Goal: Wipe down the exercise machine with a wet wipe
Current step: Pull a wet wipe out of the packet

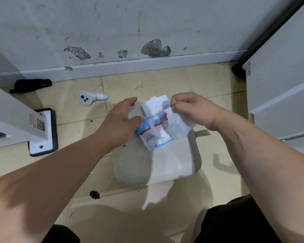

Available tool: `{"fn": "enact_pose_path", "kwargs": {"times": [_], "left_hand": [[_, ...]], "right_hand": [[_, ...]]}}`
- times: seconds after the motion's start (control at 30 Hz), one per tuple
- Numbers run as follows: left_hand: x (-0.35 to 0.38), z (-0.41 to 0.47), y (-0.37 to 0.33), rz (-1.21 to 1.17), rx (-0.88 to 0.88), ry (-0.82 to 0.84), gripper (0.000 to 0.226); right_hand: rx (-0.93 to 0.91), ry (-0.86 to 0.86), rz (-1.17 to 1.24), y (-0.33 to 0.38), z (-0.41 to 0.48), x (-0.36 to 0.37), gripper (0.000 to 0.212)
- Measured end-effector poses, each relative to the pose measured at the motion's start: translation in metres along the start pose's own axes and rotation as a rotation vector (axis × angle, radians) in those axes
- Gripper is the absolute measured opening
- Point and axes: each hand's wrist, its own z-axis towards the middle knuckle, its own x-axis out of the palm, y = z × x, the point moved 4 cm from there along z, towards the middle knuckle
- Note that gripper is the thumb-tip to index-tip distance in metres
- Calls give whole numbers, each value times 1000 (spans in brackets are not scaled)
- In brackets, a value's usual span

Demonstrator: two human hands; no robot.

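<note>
White wet wipe (178, 126) hangs partly out of the wipe pack (148, 135), which lies on the machine's grey seat pad (147, 165). The right hand (189, 109) pinches the wipe's top edge. The left hand (118, 121), fingers loosely spread, braces the pack with its thumb. Pull steadily away and keep the pack pinned, so that one sheet separates.

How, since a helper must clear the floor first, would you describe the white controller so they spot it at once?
Follow the scuffed wall's baseboard down to the beige floor tiles left of the padded seat. The controller lies there alone, beyond the left hand. Unlike the black cloth nearby, it is white, with dark round buttons.
</note>
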Motion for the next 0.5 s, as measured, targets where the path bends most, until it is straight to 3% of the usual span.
{"fn": "enact_pose_path", "kwargs": {"times": [0.1, 0.2, 0.33, 0.43, 0.5], "left_hand": [[12, 5, -1, 33, -37, 35, 63], [20, 14, -6, -179, -72, 58, 60], [21, 14, -20, -308, -6, 25, 50], [11, 5, -28, 40, 275, -44, 30], [4, -2, -29, 263, 491, -42, 30]], "right_hand": [[55, -121, 93, -12, -4, -17, 18], [153, -101, 22, -32, -6, -23, 34], [238, -1, 200, -39, -11, -22, 9], [245, 150, 344, -37, -10, -9, 17], [221, 186, 290, -30, -10, -3, 20]]}}
